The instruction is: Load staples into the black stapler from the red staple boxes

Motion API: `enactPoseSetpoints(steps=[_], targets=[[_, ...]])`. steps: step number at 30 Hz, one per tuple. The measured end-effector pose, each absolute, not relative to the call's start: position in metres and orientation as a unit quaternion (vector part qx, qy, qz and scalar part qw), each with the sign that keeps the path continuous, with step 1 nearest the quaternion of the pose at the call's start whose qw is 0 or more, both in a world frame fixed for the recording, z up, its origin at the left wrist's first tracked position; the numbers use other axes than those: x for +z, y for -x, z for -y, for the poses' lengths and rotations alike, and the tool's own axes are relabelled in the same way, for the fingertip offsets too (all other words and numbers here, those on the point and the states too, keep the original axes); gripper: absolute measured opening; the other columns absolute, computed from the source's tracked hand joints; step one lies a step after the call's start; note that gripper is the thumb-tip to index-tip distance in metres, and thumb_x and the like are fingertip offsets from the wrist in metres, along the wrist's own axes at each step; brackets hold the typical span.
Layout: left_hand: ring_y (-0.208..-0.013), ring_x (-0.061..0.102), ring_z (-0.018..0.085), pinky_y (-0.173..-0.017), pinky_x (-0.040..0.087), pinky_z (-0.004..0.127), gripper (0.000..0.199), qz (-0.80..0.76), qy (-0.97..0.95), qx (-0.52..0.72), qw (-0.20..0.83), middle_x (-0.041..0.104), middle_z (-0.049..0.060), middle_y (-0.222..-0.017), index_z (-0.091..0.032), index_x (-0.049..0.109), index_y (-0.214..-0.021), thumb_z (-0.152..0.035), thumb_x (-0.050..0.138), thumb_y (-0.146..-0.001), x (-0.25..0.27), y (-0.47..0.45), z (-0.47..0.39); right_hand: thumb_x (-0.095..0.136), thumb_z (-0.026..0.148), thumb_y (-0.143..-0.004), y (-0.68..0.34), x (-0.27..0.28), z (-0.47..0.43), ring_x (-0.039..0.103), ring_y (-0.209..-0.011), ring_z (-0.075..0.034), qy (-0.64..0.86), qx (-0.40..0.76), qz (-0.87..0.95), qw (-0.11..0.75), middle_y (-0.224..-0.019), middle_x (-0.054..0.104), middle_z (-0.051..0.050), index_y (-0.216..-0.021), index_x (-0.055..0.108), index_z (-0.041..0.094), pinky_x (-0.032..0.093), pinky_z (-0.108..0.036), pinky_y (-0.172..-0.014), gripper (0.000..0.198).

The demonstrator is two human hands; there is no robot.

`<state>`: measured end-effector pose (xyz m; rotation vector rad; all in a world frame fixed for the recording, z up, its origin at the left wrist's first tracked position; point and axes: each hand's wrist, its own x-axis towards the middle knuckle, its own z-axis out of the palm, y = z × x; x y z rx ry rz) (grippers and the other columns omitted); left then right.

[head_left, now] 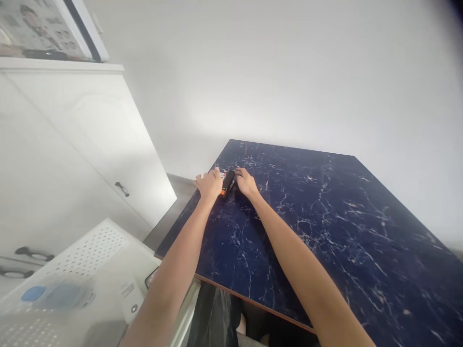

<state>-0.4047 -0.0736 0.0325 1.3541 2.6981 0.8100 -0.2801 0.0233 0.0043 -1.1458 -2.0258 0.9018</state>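
Note:
Both my hands meet near the far left edge of the dark blue marbled table (289, 207). Between them is a black oblong object (228, 180) that looks like a stapler, with some silvery metal at its right side. My left hand (210, 183) is curled palm down beside it, over small things that it mostly hides. Only a white and red bit (223, 175) and an orange bit (222, 192) show at its fingers. At the object's right side is my right hand (246, 182), its fingers bent in against it and partly hidden.
A white cabinet (108, 144) with dark handles stands to the left. Below it, a white perforated surface (104, 250) holds a clear bottle with a blue cap (34, 293) and a white box (130, 296). A pale wall (289, 72) rises behind the table.

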Motion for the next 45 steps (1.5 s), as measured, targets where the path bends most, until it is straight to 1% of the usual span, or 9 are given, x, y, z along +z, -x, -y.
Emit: enactPoseSetpoints(steps=[6,15,17,20,27,32,36,40,45], targets=[[-0.136,0.039,0.039,-0.114,0.020,0.060,0.050,-0.828,-0.464,0.294,-0.115,0.066,0.015,-0.127,-0.023,0.068,-0.124,-0.048,0.028,-0.104,0.021,0.379,0.075,0.044,0.013,-0.075,0.282,-0.010,-0.058,0.065,-0.095,-0.022,0.299,0.387,0.837,0.246,-0.100,0.074,-0.003,-0.098,0.072,0.020,0.048,-0.035,-0.095,0.037],[-0.122,0.048,0.032,-0.109,0.032,0.047,0.042,-0.741,-0.577,0.325,-0.107,0.072,0.009,-0.115,-0.022,0.071,-0.115,-0.040,0.034,-0.104,0.022,0.390,0.077,0.052,0.015,-0.081,0.262,-0.015,-0.072,0.067,-0.091,-0.016,0.374,0.371,0.793,0.307,-0.099,0.075,-0.002,-0.099,0.072,0.020,0.049,-0.028,-0.091,0.027],[-0.124,0.047,0.032,-0.108,0.034,0.046,0.037,-0.699,-0.639,0.308,-0.092,0.071,0.008,-0.118,-0.023,0.067,-0.122,-0.043,0.048,-0.099,0.024,0.393,0.078,0.055,0.013,-0.079,0.253,-0.013,-0.075,0.067,-0.092,-0.016,0.412,0.345,0.776,0.329,-0.100,0.075,-0.003,-0.100,0.072,0.020,0.048,-0.028,-0.092,0.027],[-0.129,0.044,0.033,-0.108,0.035,0.045,0.050,-0.664,-0.699,0.257,-0.068,0.069,0.008,-0.124,-0.024,0.058,-0.137,-0.038,0.065,-0.089,0.024,0.397,0.076,0.051,0.011,-0.082,0.235,-0.004,-0.077,0.067,-0.092,-0.018,0.457,0.284,0.776,0.329,-0.098,0.075,-0.004,-0.099,0.073,0.019,0.048,-0.030,-0.093,0.029],[-0.125,0.048,0.031,-0.106,0.037,0.044,0.056,-0.662,-0.712,0.226,-0.052,0.067,0.006,-0.127,-0.029,0.054,-0.142,-0.024,0.063,-0.087,0.021,0.407,0.069,0.047,0.001,-0.072,0.223,0.014,-0.062,0.062,-0.098,-0.023,0.274,0.125,0.937,0.176,-0.103,0.068,-0.009,-0.100,0.071,0.019,0.047,-0.031,-0.088,0.041],[-0.120,0.050,0.030,-0.105,0.038,0.044,0.052,-0.666,-0.707,0.234,-0.051,0.068,0.006,-0.124,-0.029,0.055,-0.141,-0.029,0.064,-0.089,0.020,0.410,0.068,0.051,0.010,-0.080,0.223,0.022,-0.054,0.063,-0.088,-0.025,0.289,0.038,0.943,0.159,-0.100,0.068,-0.011,-0.104,0.067,0.020,0.046,-0.031,-0.078,0.031],[-0.120,0.050,0.030,-0.104,0.039,0.044,0.053,-0.673,-0.700,0.234,-0.048,0.067,0.007,-0.123,-0.029,0.055,-0.141,-0.029,0.063,-0.089,0.020,0.408,0.067,0.056,0.020,-0.084,0.219,0.018,-0.061,0.067,-0.084,-0.022,0.318,0.135,0.906,0.245,-0.093,0.072,-0.006,-0.103,0.063,0.022,0.049,-0.030,-0.080,0.020],[-0.124,0.048,0.032,-0.103,0.039,0.045,0.067,-0.676,-0.706,0.213,-0.004,0.064,0.008,-0.132,-0.031,0.048,-0.147,-0.031,0.068,-0.083,0.025,0.411,0.070,0.043,0.014,-0.087,0.211,0.015,-0.077,0.070,-0.074,-0.015,0.452,0.298,0.753,0.375,-0.101,0.073,-0.006,-0.109,0.062,0.021,0.054,-0.027,-0.075,0.030],[-0.120,0.053,0.035,-0.103,0.039,0.048,0.065,-0.703,-0.684,0.192,0.004,0.067,0.007,-0.130,-0.028,0.054,-0.143,-0.033,0.070,-0.079,0.038,0.419,0.077,0.056,0.010,-0.076,0.211,0.024,-0.085,0.068,-0.057,-0.019,0.504,0.396,0.748,0.172,-0.074,0.072,-0.007,-0.085,0.073,0.017,0.055,-0.030,-0.069,0.020]])
